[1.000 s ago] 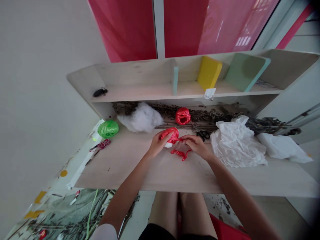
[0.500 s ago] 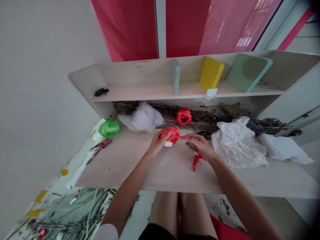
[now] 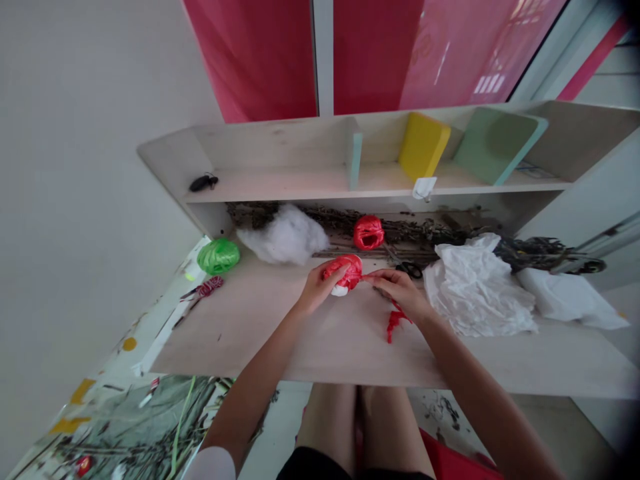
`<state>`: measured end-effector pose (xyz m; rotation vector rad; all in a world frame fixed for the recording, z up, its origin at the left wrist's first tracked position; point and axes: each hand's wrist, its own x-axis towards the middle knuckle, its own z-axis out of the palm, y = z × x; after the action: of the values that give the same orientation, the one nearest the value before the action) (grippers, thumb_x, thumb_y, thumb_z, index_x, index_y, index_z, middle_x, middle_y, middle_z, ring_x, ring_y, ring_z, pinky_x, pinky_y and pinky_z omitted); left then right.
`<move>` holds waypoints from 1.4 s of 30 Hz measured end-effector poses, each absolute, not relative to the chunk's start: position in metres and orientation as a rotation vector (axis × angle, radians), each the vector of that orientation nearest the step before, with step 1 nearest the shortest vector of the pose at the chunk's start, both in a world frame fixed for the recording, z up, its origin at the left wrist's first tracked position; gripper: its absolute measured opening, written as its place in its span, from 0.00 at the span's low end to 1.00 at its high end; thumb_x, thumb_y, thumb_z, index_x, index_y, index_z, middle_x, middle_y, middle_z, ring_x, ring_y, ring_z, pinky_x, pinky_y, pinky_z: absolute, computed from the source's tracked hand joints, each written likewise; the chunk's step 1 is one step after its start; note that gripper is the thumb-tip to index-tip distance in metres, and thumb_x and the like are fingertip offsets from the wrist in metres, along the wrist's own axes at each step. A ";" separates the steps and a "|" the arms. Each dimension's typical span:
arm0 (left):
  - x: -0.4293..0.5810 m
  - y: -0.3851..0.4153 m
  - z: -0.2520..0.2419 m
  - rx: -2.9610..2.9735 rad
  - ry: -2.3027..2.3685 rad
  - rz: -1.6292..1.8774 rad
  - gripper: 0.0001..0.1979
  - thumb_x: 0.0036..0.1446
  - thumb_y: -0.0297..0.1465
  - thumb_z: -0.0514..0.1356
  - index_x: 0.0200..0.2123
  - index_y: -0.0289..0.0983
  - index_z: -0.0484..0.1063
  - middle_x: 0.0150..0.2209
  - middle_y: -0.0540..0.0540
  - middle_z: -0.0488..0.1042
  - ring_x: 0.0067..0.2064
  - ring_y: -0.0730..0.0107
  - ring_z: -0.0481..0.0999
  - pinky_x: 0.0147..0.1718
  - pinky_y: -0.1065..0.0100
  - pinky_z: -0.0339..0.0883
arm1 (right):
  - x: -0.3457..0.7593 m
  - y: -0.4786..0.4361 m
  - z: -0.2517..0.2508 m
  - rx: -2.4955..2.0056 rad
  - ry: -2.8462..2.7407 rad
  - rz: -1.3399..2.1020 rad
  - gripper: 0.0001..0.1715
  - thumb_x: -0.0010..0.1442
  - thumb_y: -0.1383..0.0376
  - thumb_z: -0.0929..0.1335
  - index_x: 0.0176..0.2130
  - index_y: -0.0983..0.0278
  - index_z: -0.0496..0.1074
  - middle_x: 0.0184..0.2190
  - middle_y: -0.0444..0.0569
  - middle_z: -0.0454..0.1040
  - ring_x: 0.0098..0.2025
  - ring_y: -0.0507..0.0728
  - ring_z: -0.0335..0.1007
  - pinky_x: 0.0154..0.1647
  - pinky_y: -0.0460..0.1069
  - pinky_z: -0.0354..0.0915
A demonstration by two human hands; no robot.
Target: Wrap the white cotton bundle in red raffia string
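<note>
My left hand [image 3: 319,288] is shut around a white ball partly wrapped in red plastic twine [image 3: 349,272], with white showing at its lower edge. My right hand [image 3: 397,291] pinches a thin red strand [image 3: 369,276] running from that ball. Below the right hand, a loose length of red twine [image 3: 395,324] hangs onto the pale wooden board [image 3: 240,327]. Black-handled scissors [image 3: 410,270] lie just beyond my right fingers, and their blades are partly hidden by the twine roll [image 3: 369,233].
A green twine ball [image 3: 218,256] and cotton wool [image 3: 285,235] sit at the back left. White plastic sheets [image 3: 477,291] lie on the right. Dried twigs [image 3: 400,233] line the back, under a shelf [image 3: 270,187] holding a yellow block [image 3: 424,145]. A small red-and-white spool [image 3: 203,289] lies at left.
The loose red twine has swung from below the gap between my hands to under my right wrist. My right hand has shifted slightly right, drawing the strand out from the ball.
</note>
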<state>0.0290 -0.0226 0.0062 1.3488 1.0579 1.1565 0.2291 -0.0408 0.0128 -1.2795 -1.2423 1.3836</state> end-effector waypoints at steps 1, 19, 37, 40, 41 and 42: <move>0.029 -0.023 0.006 1.350 1.066 1.154 0.21 0.52 0.44 0.63 0.40 0.33 0.78 0.43 0.41 0.79 0.46 0.59 0.75 0.47 0.64 0.66 | 0.229 -0.040 0.011 -1.291 -1.227 1.376 0.24 0.40 0.50 0.75 0.29 0.68 0.78 0.17 0.40 0.62 0.20 0.46 0.47 0.22 0.47 0.43; 0.029 -0.021 0.003 0.992 0.919 1.197 0.21 0.46 0.44 0.67 0.39 0.35 0.78 0.37 0.45 0.79 0.39 0.65 0.76 0.38 0.67 0.68 | 0.237 -0.035 0.004 -1.155 -1.144 1.331 0.26 0.41 0.46 0.76 0.28 0.64 0.74 0.22 0.41 0.66 0.20 0.46 0.51 0.20 0.45 0.48; 0.023 -0.022 0.009 0.720 0.777 1.164 0.23 0.47 0.42 0.66 0.47 0.42 0.75 0.48 0.49 0.78 0.50 0.61 0.75 0.42 0.66 0.71 | 0.229 -0.041 0.013 -1.124 -1.318 1.270 0.29 0.47 0.41 0.71 0.26 0.64 0.69 0.15 0.36 0.53 0.19 0.46 0.43 0.20 0.46 0.40; 0.023 -0.022 0.009 0.718 0.797 1.154 0.23 0.49 0.43 0.64 0.48 0.42 0.74 0.48 0.47 0.78 0.49 0.60 0.75 0.41 0.64 0.72 | 0.229 -0.041 0.012 -1.139 -1.366 1.228 0.29 0.48 0.41 0.70 0.27 0.64 0.70 0.16 0.37 0.52 0.19 0.47 0.43 0.20 0.46 0.40; 0.023 -0.022 0.009 0.721 0.801 1.148 0.23 0.50 0.44 0.64 0.49 0.42 0.73 0.48 0.47 0.77 0.49 0.59 0.75 0.41 0.63 0.72 | 0.229 -0.041 0.011 -1.145 -1.382 1.213 0.28 0.49 0.41 0.70 0.27 0.64 0.70 0.16 0.37 0.53 0.20 0.47 0.43 0.20 0.46 0.41; 0.024 -0.022 0.009 0.722 0.806 1.147 0.23 0.50 0.44 0.63 0.49 0.42 0.73 0.48 0.47 0.77 0.50 0.59 0.75 0.42 0.62 0.72 | 0.229 -0.040 0.011 -1.154 -1.397 1.197 0.28 0.49 0.41 0.70 0.27 0.63 0.70 0.17 0.38 0.53 0.20 0.47 0.44 0.20 0.46 0.41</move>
<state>0.0236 -0.0222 0.0090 0.7220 0.8063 1.1469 0.2287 -0.0404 0.0106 -1.1537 -1.3972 1.1970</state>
